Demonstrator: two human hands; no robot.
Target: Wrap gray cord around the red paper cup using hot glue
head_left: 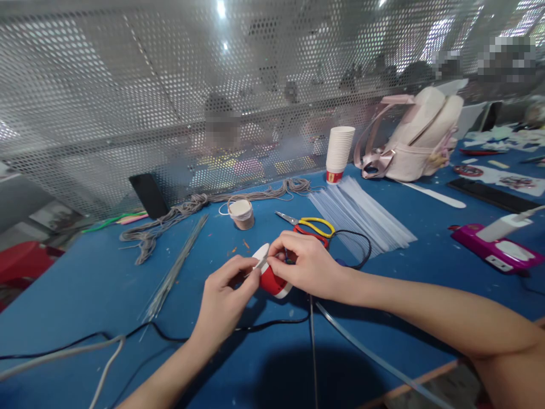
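A red and white paper cup (272,282) lies tilted between my hands above the blue table. My left hand (227,289) pinches a small pale piece at the cup's white end, thumb against fingers. From the right, my right hand (304,262) reaches over the cup, its thumb and fingertips closed at the same spot; what they pinch is too small to tell. Scissors (317,226) with yellow and red handles lie just behind my right hand. Beyond the cup stands a small cord-wrapped cup (242,215) with a white top.
Grey cord (196,201) runs along the back, with a phone (149,195) beside it. Clear strips (361,216), stacked cups (339,153) and a pink backpack (415,136) are at the right. A purple power strip (496,247) and cables (272,324) lie nearer. Thin wires (179,267) lie left.
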